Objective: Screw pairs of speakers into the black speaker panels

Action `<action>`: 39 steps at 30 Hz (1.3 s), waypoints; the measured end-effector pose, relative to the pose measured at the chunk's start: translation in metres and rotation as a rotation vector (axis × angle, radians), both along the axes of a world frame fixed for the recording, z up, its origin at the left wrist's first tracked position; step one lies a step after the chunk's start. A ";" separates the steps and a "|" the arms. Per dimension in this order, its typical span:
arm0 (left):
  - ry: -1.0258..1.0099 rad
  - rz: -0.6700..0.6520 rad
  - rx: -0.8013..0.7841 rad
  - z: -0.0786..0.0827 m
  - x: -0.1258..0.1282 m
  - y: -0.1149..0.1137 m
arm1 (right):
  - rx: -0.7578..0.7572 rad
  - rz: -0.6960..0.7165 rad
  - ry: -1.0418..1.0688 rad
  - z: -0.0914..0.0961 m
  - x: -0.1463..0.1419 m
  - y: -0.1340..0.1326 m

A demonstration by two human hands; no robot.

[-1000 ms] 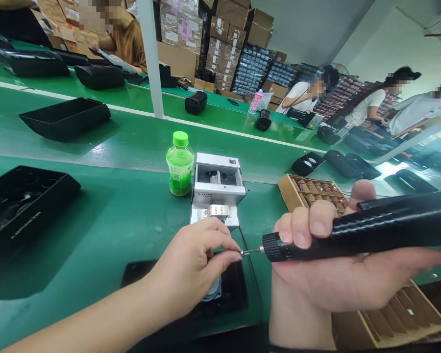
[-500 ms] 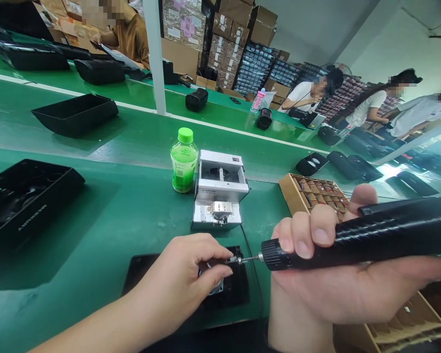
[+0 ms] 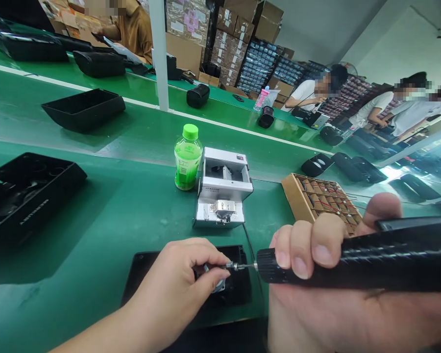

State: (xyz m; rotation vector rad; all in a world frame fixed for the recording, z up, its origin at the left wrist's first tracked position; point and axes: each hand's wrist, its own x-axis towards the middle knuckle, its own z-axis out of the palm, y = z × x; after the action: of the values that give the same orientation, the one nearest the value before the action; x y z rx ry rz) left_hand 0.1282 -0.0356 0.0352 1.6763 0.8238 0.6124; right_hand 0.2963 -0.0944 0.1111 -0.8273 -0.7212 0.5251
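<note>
- Watching the left hand (image 3: 178, 282), I am seeing its thumb and forefinger pinched together on a small screw (image 3: 232, 265), which is sitting right at the bit (image 3: 247, 266) of the electric screwdriver (image 3: 353, 267).
- The right hand (image 3: 327, 314) is wrapping tight around the driver's black barrel, holding it nearly level with the tip pointing at the left fingertips.
- The screw is hanging just above the black panel (image 3: 147, 274), which is lying on the tabletop (image 3: 103, 220) under the left hand; a grey part (image 3: 216, 288) is peeking out beneath those fingers.
- I am judging the pinch to be the weak point: if the fingers are letting go before the screw is seating on the bit, it is likely dropping onto the panel or rolling away across the tabletop.
- If the driver is spinning with the fingertips this close, skin is at risk of getting nipped.
- The barrel is reaching far out to the right of the right hand, so any wrist wobble is throwing the tip off the screw.
- The feeder box (image 3: 224, 189) and green bottle (image 3: 187, 157) are standing just beyond the left hand, near enough for a forward lurch to be knocking them.
</note>
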 end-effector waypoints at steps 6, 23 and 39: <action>0.123 0.034 0.241 -0.012 -0.016 0.001 | -0.014 -0.079 -0.017 -0.001 -0.004 0.003; 0.619 -0.253 0.959 -0.024 -0.009 -0.002 | -0.116 0.153 -0.020 -0.034 0.022 0.012; 0.523 -0.247 1.045 -0.032 -0.004 0.003 | -0.125 0.270 0.055 -0.066 0.028 0.025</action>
State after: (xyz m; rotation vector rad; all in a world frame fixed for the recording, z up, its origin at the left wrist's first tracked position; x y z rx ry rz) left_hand 0.1238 -0.0330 0.0037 2.9287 0.6532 0.4456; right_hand 0.3247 -0.0696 0.0449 -0.8327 -0.7598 0.8395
